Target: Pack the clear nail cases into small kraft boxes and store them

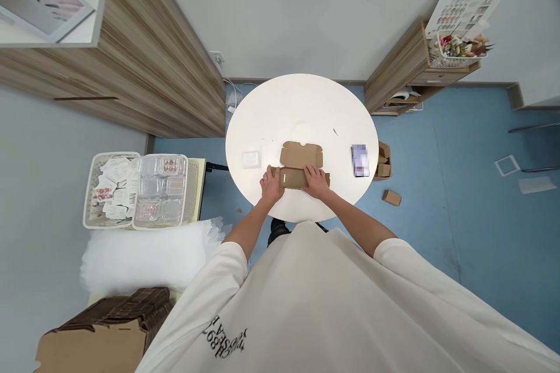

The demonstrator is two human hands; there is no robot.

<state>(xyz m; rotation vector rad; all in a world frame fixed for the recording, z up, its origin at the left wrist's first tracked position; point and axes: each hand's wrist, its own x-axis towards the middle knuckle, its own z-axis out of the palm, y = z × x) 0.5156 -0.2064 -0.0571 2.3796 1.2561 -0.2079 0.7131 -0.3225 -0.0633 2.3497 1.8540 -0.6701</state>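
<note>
A brown cardboard mailer box (301, 155), partly folded, lies near the front of the white round table (297, 102). Its lid panel stretches flat away from me, while the tray part sits closer between my hands. My left hand (272, 185) grips the left end of the box, fingers bent over the side flap. At the opposite end my right hand (315, 183) holds the right side, fingers curled over the edge. Left of the box is a small clear plastic case (251, 159). A purple rectangular item (360, 160), blurred over, rests near the right rim.
Left of me, white baskets (135, 224) hold clear cases and paper packets, beside a white film stack (149, 259) and stacked flat cardboard boxes (96, 344). Right of the table, an open carton (384, 160) and a small box (391, 197) are on the floor.
</note>
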